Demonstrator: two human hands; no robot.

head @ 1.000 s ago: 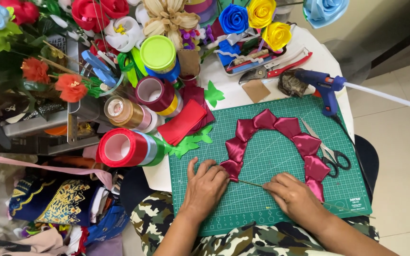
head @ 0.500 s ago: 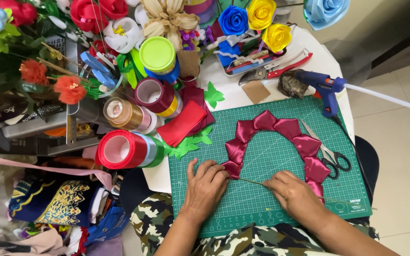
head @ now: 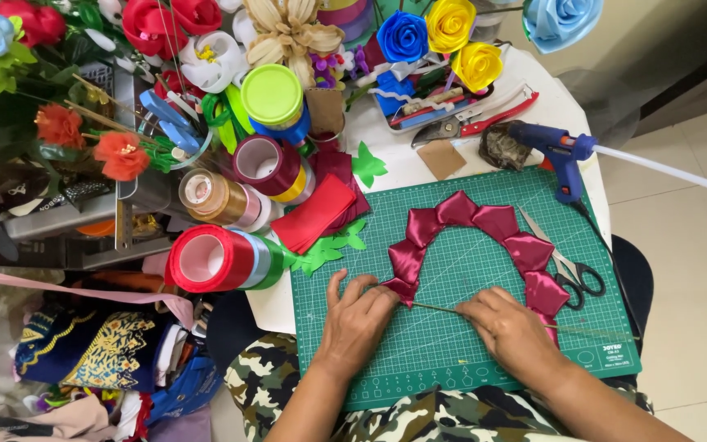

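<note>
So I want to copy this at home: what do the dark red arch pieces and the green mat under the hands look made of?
The dark red arch looks like satin ribbon folded into petals: glossy, with bright highlights along the folds. The green mat looks like matte rubbery plastic, flat and printed with a fine grid, probably a cutting mat. The thin stem between the hands could be wire; too fine to tell.
</note>
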